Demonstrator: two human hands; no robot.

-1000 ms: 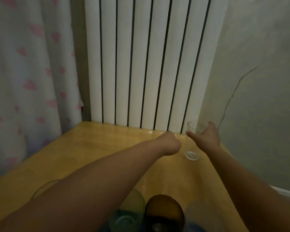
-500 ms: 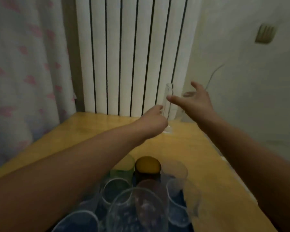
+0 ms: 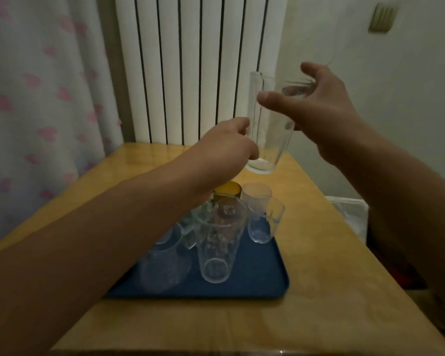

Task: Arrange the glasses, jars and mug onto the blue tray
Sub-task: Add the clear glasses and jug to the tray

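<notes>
Left hand [image 3: 226, 142] is gripping an upright tall glass [image 3: 263, 127]; right hand [image 3: 316, 109] is clasping its rim, above the table's far edge, beyond the blue tray [image 3: 262, 281].

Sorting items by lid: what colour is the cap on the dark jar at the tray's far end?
Yellow-gold, on the jar cap, seen in the head view.

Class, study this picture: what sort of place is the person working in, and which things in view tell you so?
Probably a room in a home. A white radiator stands against the wall, a curtain with pink hearts hangs beside it, and drinking glasses sit on a blue tray on a small wooden table.
</notes>
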